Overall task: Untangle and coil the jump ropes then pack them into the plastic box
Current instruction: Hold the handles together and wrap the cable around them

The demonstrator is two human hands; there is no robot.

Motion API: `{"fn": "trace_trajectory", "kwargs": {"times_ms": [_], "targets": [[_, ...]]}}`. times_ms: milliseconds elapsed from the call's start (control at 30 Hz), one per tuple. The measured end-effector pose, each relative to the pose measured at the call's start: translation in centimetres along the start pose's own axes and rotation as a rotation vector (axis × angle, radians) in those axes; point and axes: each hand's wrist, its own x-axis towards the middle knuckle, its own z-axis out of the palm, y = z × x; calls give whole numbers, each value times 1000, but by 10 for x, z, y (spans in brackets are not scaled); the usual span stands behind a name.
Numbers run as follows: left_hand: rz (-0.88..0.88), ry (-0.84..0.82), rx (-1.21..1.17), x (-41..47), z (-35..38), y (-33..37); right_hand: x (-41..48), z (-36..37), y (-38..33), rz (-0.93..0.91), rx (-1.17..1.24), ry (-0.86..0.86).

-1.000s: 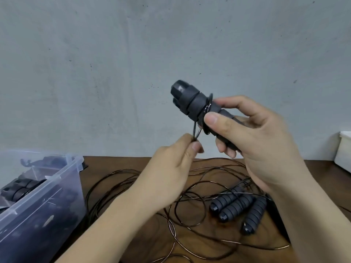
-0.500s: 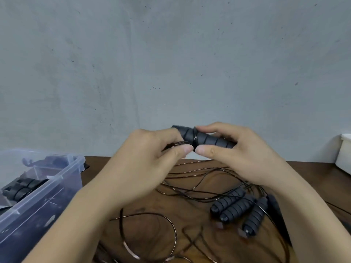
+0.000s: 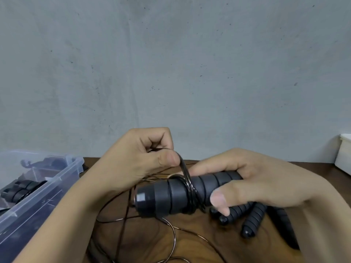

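Note:
My right hand grips a pair of black ribbed jump rope handles, held level above the table with their ends pointing left. Several turns of thin dark cord circle the handles at their middle. My left hand pinches that cord between thumb and forefinger just above the handles. More loose cord lies in loops on the wooden table. Other black handles lie on the table under my right hand. The clear plastic box stands at the left with coiled ropes inside.
A grey wall rises right behind the table. A white container sits at the far right edge. The box's near rim lies close to my left forearm.
The handles have come lower and closer and now point left. My left hand has carried the cord up over them, adding to the wraps round their middle.

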Motion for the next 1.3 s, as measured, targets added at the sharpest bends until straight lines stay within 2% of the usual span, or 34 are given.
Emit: {"fn": "trace_trajectory", "kwargs": {"times_ms": [100, 200, 233, 300, 467, 567, 633, 700, 800, 1033, 1167, 1300], "targets": [[12, 1, -123, 0, 8, -8, -5, 0, 1, -79, 102, 20], [-68, 136, -295, -1, 17, -19, -5, 2, 2, -219, 190, 154], [-103, 179, -227, 0, 21, -17, -4, 2, 3, -257, 211, 223], [-149, 171, 82, 2, 31, -11, -2, -2, 5, -308, 245, 345], [-167, 98, 119, 2, 41, 3, 4, -2, 3, -448, 276, 525], [-180, 31, 184, -1, 47, 4, 11, -3, 5, -452, 160, 732], [-199, -33, 276, -2, 51, 7, 14, -6, 11, -381, -58, 913], [-201, -74, 331, -4, 54, 11, 16, -10, 19, -271, -294, 1010], [-201, -72, 379, -7, 50, 19, 19, -15, 29, -138, -481, 926], [-162, 71, 419, -7, 19, 23, 20, -19, 39, 80, -504, 465], [-153, 132, 284, -6, 4, 22, 15, -11, 27, 97, -424, 205], [-100, 88, 197, -6, -5, 11, 5, -7, 13, 59, -304, 94]]}}
